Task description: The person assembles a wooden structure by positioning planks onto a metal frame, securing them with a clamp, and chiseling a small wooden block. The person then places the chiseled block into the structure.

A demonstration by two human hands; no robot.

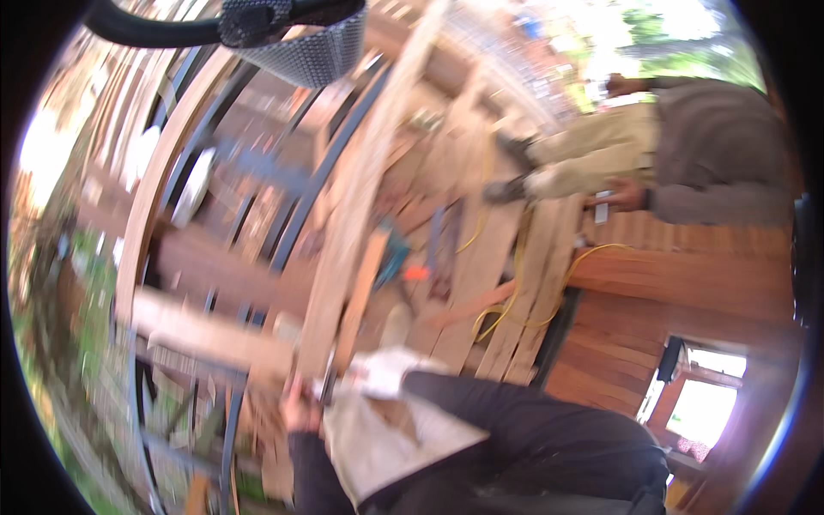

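Note:
The picture is smeared by motion. My left hand [299, 405] is at the near end of a long pale plank [350, 215], its fingers too blurred to tell whether they grip it. Just right of those fingers stands a thin dark strip [329, 378], perhaps part of a tool. At the end of my other dark sleeve is a bright white patch, apparently my right hand [382, 369]; its fingers cannot be made out. A narrower orange-brown board [360, 296] runs alongside the plank. Another wooden beam [215, 333] meets the plank from the left.
A co-worker [652, 150] in a dark top and tan trousers stands at upper right, a small pale object [602, 209] in one hand. A yellow cord [515, 296] crosses the deck boards. A teal tool [394, 251] lies among wood pieces. Dark metal joists [296, 206] span the left.

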